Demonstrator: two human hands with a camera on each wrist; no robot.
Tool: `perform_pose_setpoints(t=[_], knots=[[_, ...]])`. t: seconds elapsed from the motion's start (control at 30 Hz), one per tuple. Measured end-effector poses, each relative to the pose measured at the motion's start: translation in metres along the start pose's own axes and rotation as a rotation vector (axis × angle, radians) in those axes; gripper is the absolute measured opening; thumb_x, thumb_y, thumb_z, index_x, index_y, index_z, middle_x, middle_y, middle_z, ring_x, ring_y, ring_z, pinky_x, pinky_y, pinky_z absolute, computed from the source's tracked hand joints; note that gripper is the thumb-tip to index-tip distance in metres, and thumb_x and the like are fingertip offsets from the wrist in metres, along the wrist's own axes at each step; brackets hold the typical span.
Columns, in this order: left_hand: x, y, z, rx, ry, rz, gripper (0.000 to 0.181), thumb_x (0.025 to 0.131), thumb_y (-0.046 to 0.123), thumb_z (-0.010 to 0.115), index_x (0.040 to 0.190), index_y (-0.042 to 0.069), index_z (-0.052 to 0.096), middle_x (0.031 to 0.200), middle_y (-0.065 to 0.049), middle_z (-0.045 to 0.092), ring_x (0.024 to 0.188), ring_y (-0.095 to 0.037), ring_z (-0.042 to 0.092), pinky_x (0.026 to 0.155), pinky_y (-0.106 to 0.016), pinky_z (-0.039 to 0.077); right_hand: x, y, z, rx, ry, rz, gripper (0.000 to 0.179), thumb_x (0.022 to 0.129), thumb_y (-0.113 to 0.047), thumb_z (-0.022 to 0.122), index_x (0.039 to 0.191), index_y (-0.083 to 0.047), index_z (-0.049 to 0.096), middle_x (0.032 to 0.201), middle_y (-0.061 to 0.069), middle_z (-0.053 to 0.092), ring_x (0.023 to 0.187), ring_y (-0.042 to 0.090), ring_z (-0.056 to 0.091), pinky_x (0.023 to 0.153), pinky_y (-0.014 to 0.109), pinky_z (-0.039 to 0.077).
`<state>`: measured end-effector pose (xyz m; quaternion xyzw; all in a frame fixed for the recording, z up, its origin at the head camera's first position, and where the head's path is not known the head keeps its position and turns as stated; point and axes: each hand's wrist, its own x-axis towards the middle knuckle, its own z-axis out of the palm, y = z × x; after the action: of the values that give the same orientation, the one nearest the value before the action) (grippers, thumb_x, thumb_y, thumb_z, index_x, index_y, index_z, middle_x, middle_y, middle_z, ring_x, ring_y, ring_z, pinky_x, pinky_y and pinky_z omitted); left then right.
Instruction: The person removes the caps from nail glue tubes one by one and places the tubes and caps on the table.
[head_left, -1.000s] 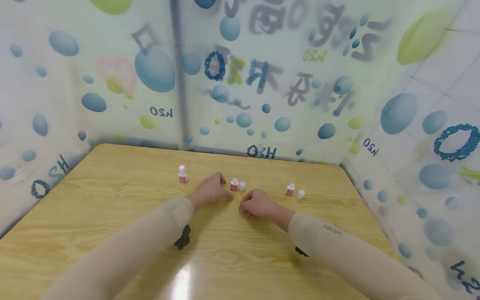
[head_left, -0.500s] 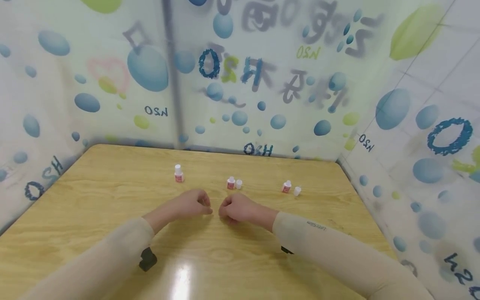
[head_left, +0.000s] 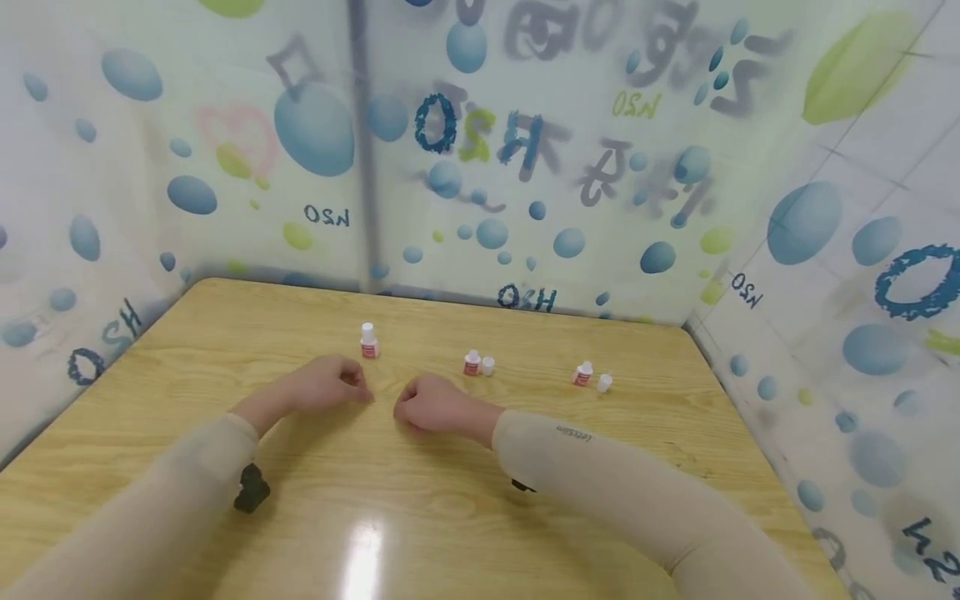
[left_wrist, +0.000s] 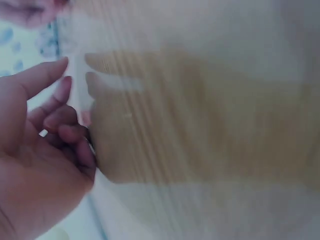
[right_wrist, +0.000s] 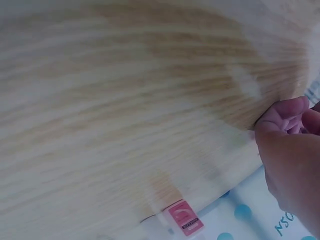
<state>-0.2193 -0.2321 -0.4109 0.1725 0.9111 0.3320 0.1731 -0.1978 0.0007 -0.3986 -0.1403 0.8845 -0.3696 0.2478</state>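
Note:
On the wooden table (head_left: 450, 492), my left hand (head_left: 330, 383) hovers just in front of a small white bottle (head_left: 369, 342) with its tall white cap on and a red label. Its thumb and index finger (left_wrist: 47, 75) stand apart with nothing between them, the other fingers bent. My right hand (head_left: 435, 404) is to the right, knuckles up and fingers loosely curled, with nothing visible in it. Further right stand a second, uncapped bottle (head_left: 472, 364) with a loose white cap (head_left: 487, 367) beside it, and a third uncapped bottle (head_left: 582, 374) near another cap (head_left: 604, 383).
A patterned curtain (head_left: 427, 200) with blue and green spots closes off the table's back edge. Similar spotted walls rise at both sides. A red-labelled bottle (right_wrist: 185, 218) shows at the bottom of the right wrist view.
Both hands have moved left, from beside the middle bottle to in front of the leftmost capped bottle. The bottles and loose caps stay in their places on the table.

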Motion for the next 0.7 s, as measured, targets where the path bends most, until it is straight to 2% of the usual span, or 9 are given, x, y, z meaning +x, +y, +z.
perform_pose_setpoints(t=[0.13,0.3,0.47,0.53,0.6,0.7], knots=[[0.007,-0.016,-0.018,-0.04,0.05,-0.023,0.022,0.097,0.026,0.076,0.096,0.006,0.068,0.083,0.0,0.061,0.078,-0.016,0.052,0.07,-0.031,0.043,0.02,-0.012,0.005,-0.013,0.07,-0.027,0.017,0.098,-0.016,0.064,0.086,-0.009,0.074,0.063,-0.003,0.06,0.061,0.009,0.053,0.06,0.021,0.043],[0.021,-0.03,-0.03,-0.033,0.108,-0.045,0.039,0.095,0.03,0.08,0.112,0.001,0.06,0.09,-0.004,0.059,0.082,-0.018,0.052,0.074,-0.033,0.043,0.046,-0.029,0.011,0.017,0.238,-0.047,0.015,0.102,-0.022,0.069,0.104,-0.008,0.072,0.084,-0.003,0.066,0.07,0.007,0.056,0.062,0.02,0.045],[0.034,-0.036,-0.032,-0.05,0.111,-0.036,0.058,0.094,0.032,0.082,0.135,0.003,0.054,0.082,-0.002,0.047,0.076,-0.019,0.046,0.072,-0.034,0.038,0.062,-0.043,0.017,0.195,0.379,-0.08,0.029,0.102,-0.028,0.073,0.118,-0.009,0.058,0.091,0.003,0.073,0.064,0.008,0.056,0.059,0.023,0.045],[0.039,-0.037,-0.031,-0.054,0.11,-0.023,0.056,0.094,0.034,0.082,0.136,0.006,0.057,0.083,-0.002,0.047,0.079,-0.02,0.046,0.074,-0.035,0.037,0.066,-0.047,0.017,0.263,0.42,-0.095,0.033,0.101,-0.028,0.075,0.121,-0.009,0.057,0.091,0.004,0.073,0.063,0.01,0.057,0.059,0.024,0.045],[0.042,-0.037,-0.03,-0.058,0.11,-0.011,0.049,0.095,0.035,0.081,0.132,0.009,0.061,0.088,-0.003,0.048,0.085,-0.021,0.047,0.077,-0.037,0.036,0.069,-0.05,0.017,0.284,0.463,-0.098,0.034,0.1,-0.028,0.076,0.122,-0.01,0.058,0.092,0.003,0.071,0.064,0.01,0.057,0.061,0.025,0.046],[0.045,-0.037,-0.027,-0.083,0.123,0.01,0.04,0.096,0.032,0.08,0.125,0.009,0.066,0.087,-0.003,0.05,0.086,-0.022,0.048,0.077,-0.035,0.037,0.074,-0.051,0.017,0.266,0.501,-0.08,0.034,0.098,-0.029,0.079,0.12,-0.009,0.062,0.091,0.003,0.066,0.066,0.01,0.056,0.063,0.023,0.046]])
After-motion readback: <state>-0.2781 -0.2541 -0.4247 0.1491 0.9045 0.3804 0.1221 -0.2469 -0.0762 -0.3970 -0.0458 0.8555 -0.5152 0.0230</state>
